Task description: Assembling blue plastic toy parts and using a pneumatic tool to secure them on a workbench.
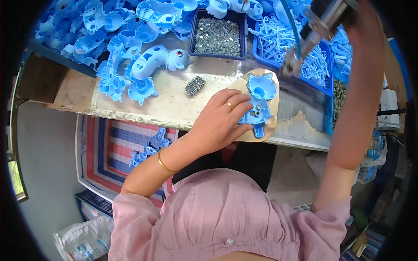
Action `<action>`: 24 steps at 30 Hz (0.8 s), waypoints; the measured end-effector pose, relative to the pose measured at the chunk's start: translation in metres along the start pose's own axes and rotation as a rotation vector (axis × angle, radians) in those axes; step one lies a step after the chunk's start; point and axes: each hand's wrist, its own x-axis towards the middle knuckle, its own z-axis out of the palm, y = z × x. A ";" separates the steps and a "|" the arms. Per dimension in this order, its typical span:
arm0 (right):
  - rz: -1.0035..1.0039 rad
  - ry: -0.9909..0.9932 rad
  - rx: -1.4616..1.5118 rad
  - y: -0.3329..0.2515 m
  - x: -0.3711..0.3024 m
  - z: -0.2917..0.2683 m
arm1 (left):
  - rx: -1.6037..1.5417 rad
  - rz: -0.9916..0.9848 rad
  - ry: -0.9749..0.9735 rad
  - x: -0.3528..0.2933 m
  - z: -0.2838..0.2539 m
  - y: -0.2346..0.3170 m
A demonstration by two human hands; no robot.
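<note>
A light-blue plastic toy shell [262, 88], hollow side up, lies in a tan fixture board [271, 104] on the bench. Small metal parts show inside its lower half. My left hand [220, 114] holds the shell's left side, fingers over its edge and thumb near the bottom. Up at the right, my right hand [360, 27] is raised and partly blurred around a silver and black power screwdriver [324, 27]. The tool's tip end slants down toward the right of the board. A clump of screws [194, 85] sits left of the fixture.
A dark tray of small screws [217, 37] stands behind. Blue baskets of thin blue plastic parts [278, 39] are at the back right. Blue shells [113, 21] heap up at the back left, near an assembled toy with an eye [152, 61]. A striped-cloth bin [124, 135] sits below the bench.
</note>
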 end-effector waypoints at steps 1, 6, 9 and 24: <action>-0.090 0.043 0.100 0.006 -0.015 0.004 | 0.012 0.038 -0.012 0.001 0.003 0.001; -0.082 0.116 0.201 0.005 -0.059 0.033 | 0.092 0.074 -0.023 -0.003 0.013 -0.001; 0.002 0.157 0.181 0.003 -0.072 0.034 | 0.130 0.103 -0.025 -0.002 0.019 -0.003; 0.042 0.222 -0.065 -0.005 -0.080 0.038 | 0.163 0.082 -0.032 -0.004 0.022 -0.002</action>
